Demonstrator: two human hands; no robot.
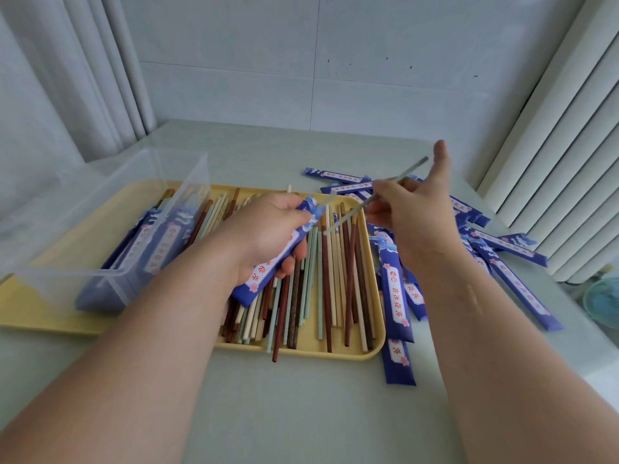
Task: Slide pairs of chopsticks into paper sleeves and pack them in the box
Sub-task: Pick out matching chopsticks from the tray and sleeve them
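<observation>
My left hand (268,229) grips a blue paper sleeve (268,272) above the yellow tray (338,353); a pale green chopstick end (330,198) sticks out of the sleeve's top. My right hand (415,216) pinches a second pale green chopstick (407,172), which slants from upper right down toward the sleeve's mouth. Several loose chopsticks (321,296) in brown, cream and green lie in the tray. A clear plastic box (110,249) on the tray's left side holds several filled blue sleeves.
Several empty blue sleeves (397,296) lie scattered on the pale table (301,413) right of the tray. Curtains hang at the left, a white ribbed panel (569,162) stands at the right, and a small fan (603,299) shows at the right edge.
</observation>
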